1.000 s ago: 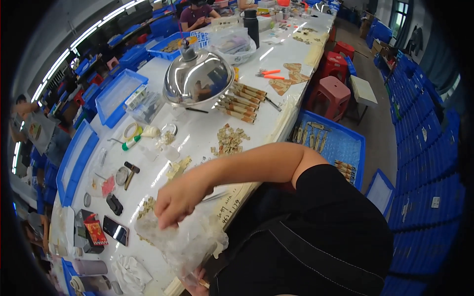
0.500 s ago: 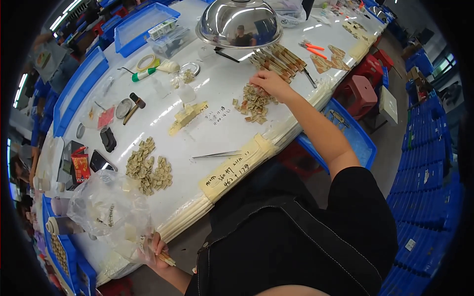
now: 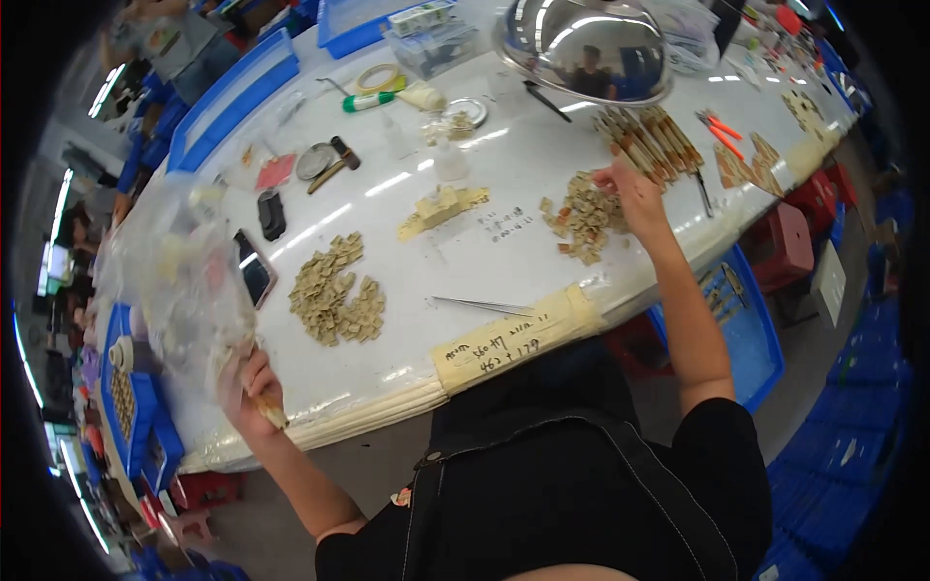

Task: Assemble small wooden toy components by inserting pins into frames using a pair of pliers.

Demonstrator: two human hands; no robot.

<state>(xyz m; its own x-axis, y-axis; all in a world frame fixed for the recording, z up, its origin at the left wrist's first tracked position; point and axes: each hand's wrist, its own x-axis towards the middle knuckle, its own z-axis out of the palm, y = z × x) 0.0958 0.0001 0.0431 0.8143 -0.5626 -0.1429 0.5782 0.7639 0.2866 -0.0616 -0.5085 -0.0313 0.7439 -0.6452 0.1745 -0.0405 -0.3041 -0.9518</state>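
Observation:
My left hand [image 3: 254, 382] is closed on a clear plastic bag [image 3: 179, 281], held up at the table's left front edge. A thin tan and brown piece [image 3: 272, 412] sticks out from the same fingers. Over the right pile of small tan chips [image 3: 584, 215] is my right hand [image 3: 635, 194], its fingers pinched together at the pile's upper edge. What they hold, if anything, is too small to make out. A second pile of tan chips [image 3: 336, 295] lies on the left part of the table. Several brown-and-tan strips [image 3: 651, 145] lie side by side just beyond my right hand.
Tweezers [image 3: 482, 306] lie near the front edge, by a yellow taped label [image 3: 513, 339]. A shiny metal dome [image 3: 581, 53] stands at the back. Orange-handled pliers [image 3: 722, 131] are at the right, a phone [image 3: 254, 269] at the left. A blue tray [image 3: 765, 339] sits below the right edge.
My left hand has risen with the plastic bag from below the front edge. The whole view has shifted, moving the table's things rightward. My right hand stays at the right chip pile.

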